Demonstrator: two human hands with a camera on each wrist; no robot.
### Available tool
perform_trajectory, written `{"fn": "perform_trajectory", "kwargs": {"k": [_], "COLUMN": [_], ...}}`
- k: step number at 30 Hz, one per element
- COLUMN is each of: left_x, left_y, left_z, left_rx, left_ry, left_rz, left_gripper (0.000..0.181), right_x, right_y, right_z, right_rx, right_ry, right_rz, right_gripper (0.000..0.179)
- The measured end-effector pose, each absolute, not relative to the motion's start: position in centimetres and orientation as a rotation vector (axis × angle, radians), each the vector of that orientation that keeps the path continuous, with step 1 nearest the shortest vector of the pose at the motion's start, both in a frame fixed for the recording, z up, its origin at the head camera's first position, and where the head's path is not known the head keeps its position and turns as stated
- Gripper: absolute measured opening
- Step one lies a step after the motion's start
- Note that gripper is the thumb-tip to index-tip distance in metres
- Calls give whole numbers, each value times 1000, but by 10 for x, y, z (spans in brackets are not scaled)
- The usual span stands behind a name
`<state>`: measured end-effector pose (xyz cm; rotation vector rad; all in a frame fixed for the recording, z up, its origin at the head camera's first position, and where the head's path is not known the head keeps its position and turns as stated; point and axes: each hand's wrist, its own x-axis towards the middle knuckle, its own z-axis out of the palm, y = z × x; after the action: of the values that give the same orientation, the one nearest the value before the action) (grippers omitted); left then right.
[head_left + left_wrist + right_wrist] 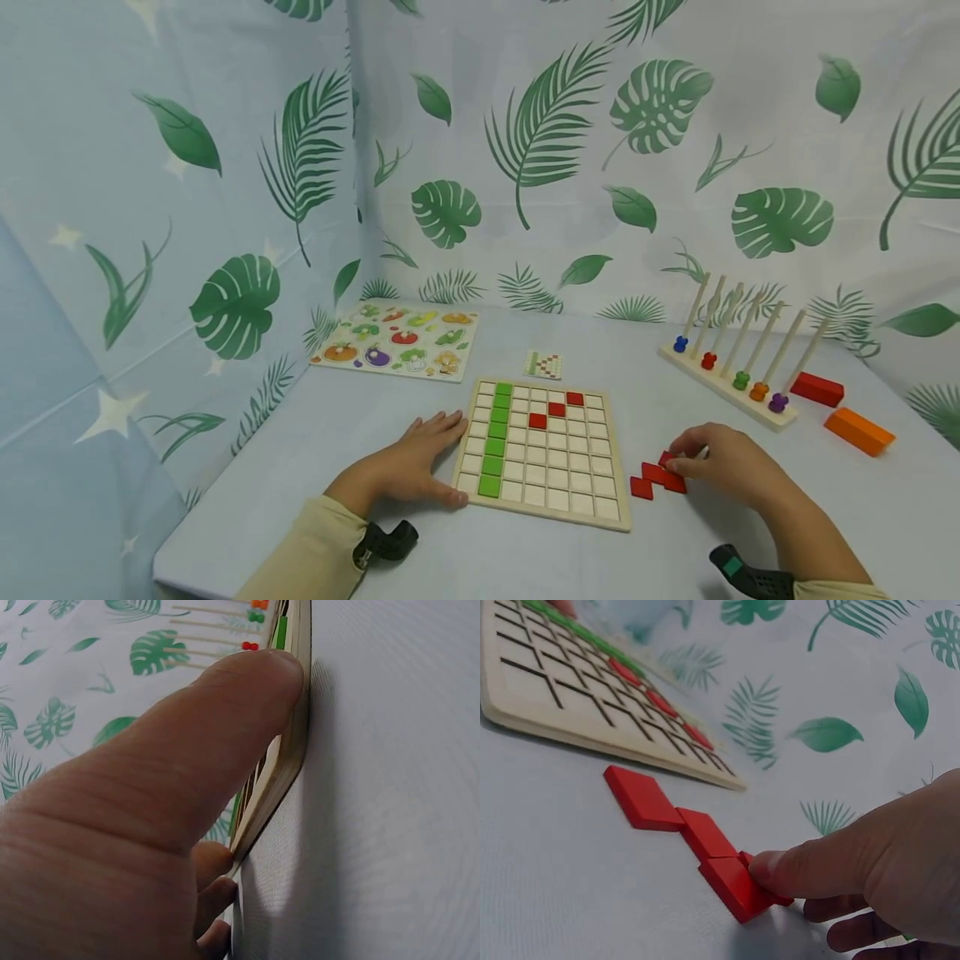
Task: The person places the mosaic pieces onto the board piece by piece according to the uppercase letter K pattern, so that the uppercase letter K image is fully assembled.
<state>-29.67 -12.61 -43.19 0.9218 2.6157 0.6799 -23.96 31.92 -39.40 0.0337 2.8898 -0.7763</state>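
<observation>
Left hand (415,457) spread against board (558,499), right hand (723,467) pinching red tile (665,458), puzzle (428,340) head-view only

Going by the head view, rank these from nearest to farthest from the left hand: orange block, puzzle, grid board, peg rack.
1. Grid board: touching the left hand, on its right.
2. Puzzle: beyond the hand, far left of the table.
3. Peg rack: far right.
4. Orange block: right of the rack.

Table (517,558) with board (536,456), red tiles (642,487)
</observation>
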Motion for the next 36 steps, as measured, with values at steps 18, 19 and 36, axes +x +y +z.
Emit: {"fn": "perform_trajectory", "kwargs": {"k": [18,19,36], "left_x": [-295,-295,-295], "left_y": [-128,-128,-127], "left_z": [-429,-429,-431], "left_rx": [927,926,922], "left_ry": [2615,2613,2616], "left_rz": [693,697,698], "left_gripper": [114,114,115], "right_x": [-243,-242,-251], "right_y": [312,312,252], "right_z": [-404,-404,-394], "right_rx": [46,44,-53], "right_ry": [2938,2940,3024], "right_rz": [-949,-961,-1122], "right_gripper": [17,17,16]}}
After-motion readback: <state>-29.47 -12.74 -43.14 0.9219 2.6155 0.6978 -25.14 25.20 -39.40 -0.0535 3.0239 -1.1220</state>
